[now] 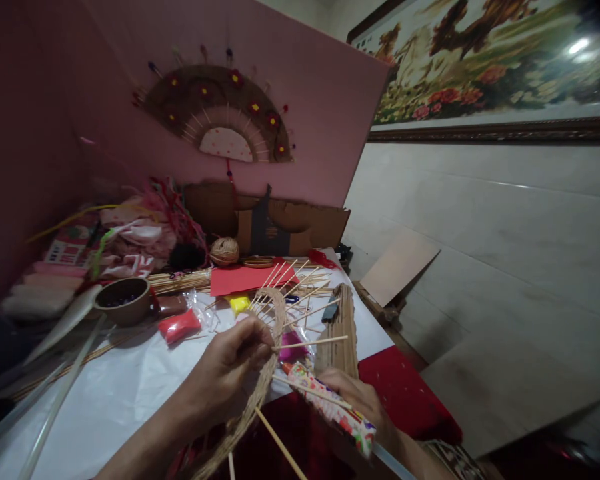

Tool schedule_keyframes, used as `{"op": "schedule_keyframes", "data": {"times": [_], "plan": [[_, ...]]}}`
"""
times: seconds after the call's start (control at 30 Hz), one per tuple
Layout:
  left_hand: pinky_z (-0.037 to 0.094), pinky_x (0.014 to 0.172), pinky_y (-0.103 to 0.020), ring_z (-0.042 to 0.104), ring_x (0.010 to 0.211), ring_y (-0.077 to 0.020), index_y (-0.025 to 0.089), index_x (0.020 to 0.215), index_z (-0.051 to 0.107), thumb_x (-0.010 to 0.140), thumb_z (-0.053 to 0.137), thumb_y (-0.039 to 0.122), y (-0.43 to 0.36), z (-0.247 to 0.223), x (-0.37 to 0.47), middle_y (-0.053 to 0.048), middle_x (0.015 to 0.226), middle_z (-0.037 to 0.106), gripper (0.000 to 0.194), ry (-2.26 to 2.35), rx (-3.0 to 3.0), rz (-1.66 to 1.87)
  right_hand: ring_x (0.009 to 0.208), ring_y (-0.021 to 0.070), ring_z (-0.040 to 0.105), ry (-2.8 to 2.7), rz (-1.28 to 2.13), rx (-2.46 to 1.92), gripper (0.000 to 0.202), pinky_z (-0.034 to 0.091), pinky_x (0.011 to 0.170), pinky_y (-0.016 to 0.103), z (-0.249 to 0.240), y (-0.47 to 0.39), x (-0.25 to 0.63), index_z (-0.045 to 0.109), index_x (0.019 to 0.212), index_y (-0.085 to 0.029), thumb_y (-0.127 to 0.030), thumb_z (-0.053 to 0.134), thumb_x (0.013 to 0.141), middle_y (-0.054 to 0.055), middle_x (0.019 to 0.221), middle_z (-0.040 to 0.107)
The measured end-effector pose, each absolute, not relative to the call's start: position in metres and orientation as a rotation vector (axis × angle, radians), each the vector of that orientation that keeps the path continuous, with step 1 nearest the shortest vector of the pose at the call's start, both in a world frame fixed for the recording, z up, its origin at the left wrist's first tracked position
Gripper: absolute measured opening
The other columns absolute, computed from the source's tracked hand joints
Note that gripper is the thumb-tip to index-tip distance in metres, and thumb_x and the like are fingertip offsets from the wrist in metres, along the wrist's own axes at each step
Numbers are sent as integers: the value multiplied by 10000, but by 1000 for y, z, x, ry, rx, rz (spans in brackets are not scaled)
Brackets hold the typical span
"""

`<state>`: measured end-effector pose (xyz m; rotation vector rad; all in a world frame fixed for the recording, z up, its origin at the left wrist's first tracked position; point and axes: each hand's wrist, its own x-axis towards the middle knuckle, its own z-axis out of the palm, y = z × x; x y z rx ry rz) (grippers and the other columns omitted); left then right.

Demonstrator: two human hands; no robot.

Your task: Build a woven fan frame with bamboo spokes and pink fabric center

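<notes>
A curved band of woven twine (266, 380) with thin wooden sticks (320, 342) fanning out from it stands over the table's near edge. My left hand (245, 350) is closed on the band's inner side, fingertips pinched at its middle. On the right, my right hand (355, 393) is wrapped round a flower-patterned glue gun (330, 403), with a clear glue stick (393, 463) coming out of its back end. The gun's orange tip is close to the band, just below one stick. Whether the tip touches the band cannot be made out.
Red paper (230, 281), a twine ball (225, 251), a brown bowl (123, 301), a red clay packet (179, 326) and ribbed cardboard (343, 333) lie on the white-covered table (125, 390). Yarn and cloth (140, 233) are piled back left. A decorated fan (220, 110) hangs on a pink board (320, 133).
</notes>
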<state>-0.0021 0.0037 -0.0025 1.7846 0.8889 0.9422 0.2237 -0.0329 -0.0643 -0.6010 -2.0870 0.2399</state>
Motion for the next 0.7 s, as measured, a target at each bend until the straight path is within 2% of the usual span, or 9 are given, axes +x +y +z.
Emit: {"op": "schedule_keyframes", "data": {"times": [0.17, 0.37, 0.57, 0.7], "plan": [[317, 555, -250, 354, 619, -116, 195, 762, 464, 871, 432, 323, 3, -1, -2, 42, 677, 412, 171, 898, 1780, 937, 809, 259, 604, -2112, 317, -593, 325, 502, 646, 346, -66, -33, 224, 450, 1171, -224, -300, 454, 855, 113, 879, 597], [326, 564, -249, 367, 623, -116, 198, 762, 465, 872, 426, 308, 3, 0, -2, 42, 681, 423, 160, 897, 1796, 938, 805, 264, 604, -2099, 330, -602, 336, 502, 641, 356, -69, -33, 224, 443, 1175, -248, -272, 457, 840, 98, 865, 596], [317, 553, -246, 361, 615, -113, 196, 749, 463, 871, 425, 313, 3, 2, 0, 43, 671, 414, 174, 892, 1800, 947, 696, 206, 606, -2049, 371, -637, 311, 501, 592, 279, -63, -31, 220, 490, 1111, -249, -249, 520, 801, 58, 820, 603], [314, 545, -246, 353, 604, -111, 194, 748, 466, 868, 430, 311, 2, 3, -1, 44, 660, 409, 171, 891, 1797, 942, 625, 165, 602, -2016, 441, -728, 183, 484, 548, 228, -54, -33, 216, 543, 935, -250, -237, 566, 754, 10, 749, 605]]}}
